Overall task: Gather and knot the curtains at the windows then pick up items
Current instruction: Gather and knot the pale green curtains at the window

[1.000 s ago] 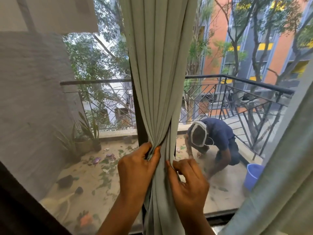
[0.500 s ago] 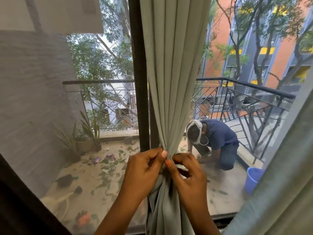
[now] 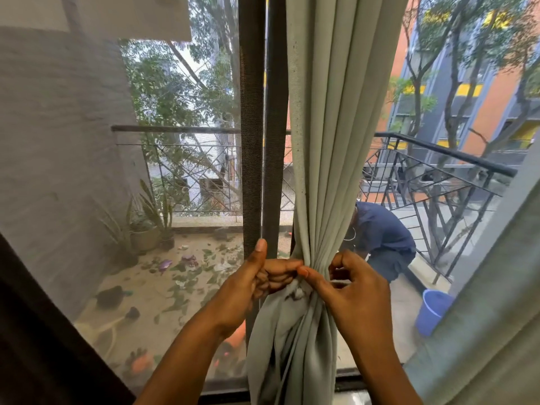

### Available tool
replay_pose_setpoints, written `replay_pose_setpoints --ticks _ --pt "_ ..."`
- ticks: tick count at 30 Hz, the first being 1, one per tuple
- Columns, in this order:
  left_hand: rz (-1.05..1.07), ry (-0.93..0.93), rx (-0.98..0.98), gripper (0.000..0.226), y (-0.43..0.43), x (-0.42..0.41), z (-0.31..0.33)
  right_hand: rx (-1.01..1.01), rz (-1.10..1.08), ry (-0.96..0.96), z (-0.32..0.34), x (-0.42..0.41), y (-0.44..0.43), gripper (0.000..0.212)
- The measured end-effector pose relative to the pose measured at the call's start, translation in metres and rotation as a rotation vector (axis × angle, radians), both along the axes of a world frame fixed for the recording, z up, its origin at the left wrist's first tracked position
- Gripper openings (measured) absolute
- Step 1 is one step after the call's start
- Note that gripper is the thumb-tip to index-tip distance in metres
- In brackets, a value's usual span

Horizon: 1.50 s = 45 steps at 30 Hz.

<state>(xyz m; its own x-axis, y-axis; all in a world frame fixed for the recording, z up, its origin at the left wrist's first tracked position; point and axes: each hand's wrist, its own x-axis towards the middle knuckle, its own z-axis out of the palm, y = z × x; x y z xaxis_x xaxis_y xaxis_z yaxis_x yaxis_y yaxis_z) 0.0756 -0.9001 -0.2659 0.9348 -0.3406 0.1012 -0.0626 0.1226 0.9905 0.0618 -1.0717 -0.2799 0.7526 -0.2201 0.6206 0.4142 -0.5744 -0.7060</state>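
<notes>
A pale green curtain [image 3: 330, 127] hangs in front of the window, bunched into a narrow bundle at mid height. My left hand [image 3: 257, 280] grips the bundle from the left, fingers curled into the cloth and thumb pointing up. My right hand [image 3: 350, 290] holds it from the right, its thumb pressed across the front of the gathered cloth and its fingers curled behind. Below my hands the curtain falls in loose folds. A second curtain [image 3: 496, 302] of the same cloth fills the right edge.
The dark window post [image 3: 254, 127] stands just left of the curtain. Beyond the screen lies a balcony with a black railing [image 3: 444, 153], potted plants [image 3: 146, 229], scattered leaves, a blue bucket [image 3: 432, 311] and a crouching person in dark blue [image 3: 382, 235].
The curtain bundle has moved right, off the window post. My hands have closed tighter round it and my left thumb now points up.
</notes>
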Motion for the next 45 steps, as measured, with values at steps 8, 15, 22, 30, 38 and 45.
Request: replay_pose_setpoints --ticks 8,15,22,30,38,45 --pt "-0.061 -0.056 0.059 0.057 0.007 0.005 0.002 -0.064 -0.019 -0.007 0.0 0.0 0.004 0.021" --pt "0.034 -0.274 0.151 0.035 -0.002 0.005 -0.009 -0.044 0.002 0.018 0.007 0.012 0.008 0.017" --pt "0.104 -0.432 0.186 0.05 0.001 0.02 -0.031 -0.092 0.042 0.039 0.01 0.021 0.004 0.018" --pt "0.012 -0.379 0.223 0.045 0.006 0.033 -0.024 -0.259 0.086 0.271 0.038 0.037 -0.007 0.038" --pt "0.225 -0.681 0.407 0.063 0.013 0.028 -0.048 -0.244 0.091 0.212 0.036 0.047 0.0 0.028" --pt "0.761 -0.835 0.624 0.031 0.015 -0.006 -0.113 -0.209 0.04 0.168 0.033 0.05 0.005 0.028"
